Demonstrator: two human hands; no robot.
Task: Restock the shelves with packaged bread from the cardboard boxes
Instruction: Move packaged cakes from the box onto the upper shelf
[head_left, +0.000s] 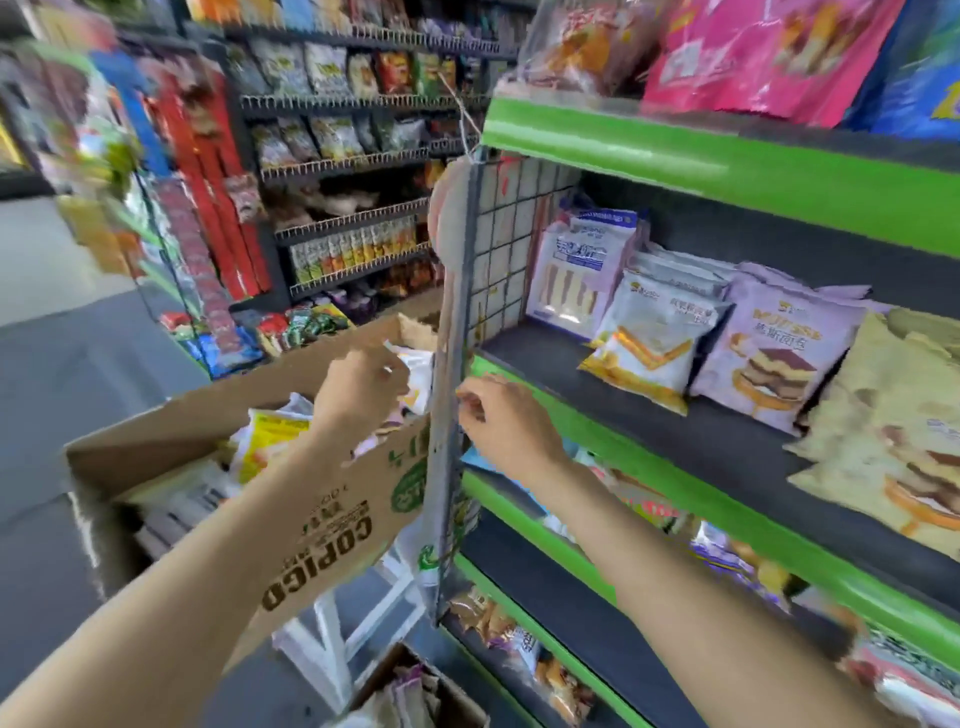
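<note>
1. Nearest me, low down, a second open box (415, 696) sits on the floor by the foot of the shelving, with wrapped packs showing inside it.

2. Just above it, the big cardboard box (322, 514) rests on a white stool (358, 623), right against the shelf end. It is packed with bagged bread, among it a yellow-and-white pack (270, 436) near the middle.

3. The left hand (358, 389) reaches into the far end of that box, with its fingers curled on a white bread pack (415, 369). It looks like a grip, though blur hides how firm.

4. The right hand (504, 421) hovers at the wire end panel (498, 249) of the shelf, just in front of the green edge. Its fingers are loosely curled, thumb and forefinger close together; I cannot tell if they pinch anything.

5. Beyond the hands, the middle shelf (597, 384) has a bare stretch at its front left. Farther along lean a white-and-orange bag (649, 343), a lilac cake-bread bag (779, 353) and a pale yellow bag (893, 426). A tall pale pack (587, 270) stands at the back corner.

6. My guess is that the step in hand is fetching the next pack. The next move calls for lifting it clear of the box rim, carrying it round the wire panel, and setting it upright in that bare stretch, face out.

7. Far off, the aisle's snack racks (353, 156) are too blurred to read.
</note>
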